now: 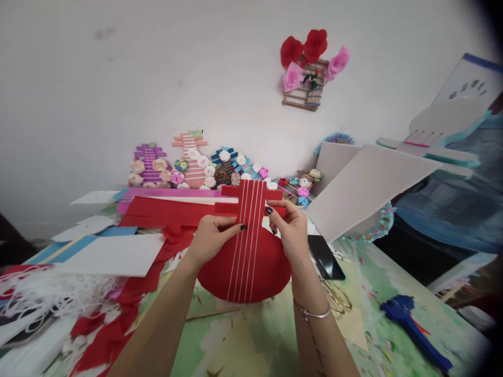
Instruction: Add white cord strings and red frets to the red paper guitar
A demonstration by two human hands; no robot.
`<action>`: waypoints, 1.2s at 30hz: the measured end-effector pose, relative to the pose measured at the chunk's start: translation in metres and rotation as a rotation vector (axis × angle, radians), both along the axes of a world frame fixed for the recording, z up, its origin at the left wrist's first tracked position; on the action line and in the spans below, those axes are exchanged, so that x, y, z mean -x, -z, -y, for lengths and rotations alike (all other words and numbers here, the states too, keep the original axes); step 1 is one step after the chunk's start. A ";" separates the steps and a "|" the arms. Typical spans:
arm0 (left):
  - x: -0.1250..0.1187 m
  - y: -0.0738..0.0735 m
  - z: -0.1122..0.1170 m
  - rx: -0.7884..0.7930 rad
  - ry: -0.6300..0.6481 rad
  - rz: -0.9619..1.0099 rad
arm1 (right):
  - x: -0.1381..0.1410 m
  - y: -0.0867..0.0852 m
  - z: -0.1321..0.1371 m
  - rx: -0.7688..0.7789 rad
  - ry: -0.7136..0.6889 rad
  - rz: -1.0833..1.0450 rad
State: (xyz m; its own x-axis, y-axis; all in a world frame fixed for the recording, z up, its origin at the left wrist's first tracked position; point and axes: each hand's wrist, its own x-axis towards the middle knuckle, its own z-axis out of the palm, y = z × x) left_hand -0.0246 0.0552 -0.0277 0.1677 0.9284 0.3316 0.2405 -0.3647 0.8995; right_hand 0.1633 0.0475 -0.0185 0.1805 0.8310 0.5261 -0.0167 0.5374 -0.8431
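Note:
A red foam guitar-shaped piece with several thin white strings down its front is held upright over the table. My left hand grips its neck from the left, fingers curled behind it and thumb on the front. My right hand holds the right side of the neck near the short red crossbars, fingers closed on it. A silver bracelet sits on my right wrist.
Red foam strips and white sheets lie at left, red and white scraps at the near left. A black phone, scissors and a blue glue gun lie at right. Finished flower crafts line the wall; white boards lean at right.

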 end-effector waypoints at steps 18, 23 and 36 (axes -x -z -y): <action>-0.005 -0.004 0.006 -0.071 -0.065 0.118 | 0.000 0.002 0.001 -0.025 -0.076 -0.013; -0.007 -0.006 0.009 -0.078 -0.083 0.105 | 0.004 0.001 0.001 -0.022 -0.062 -0.044; 0.002 -0.010 0.003 0.039 -0.102 0.556 | 0.002 0.003 0.002 -0.025 -0.136 -0.037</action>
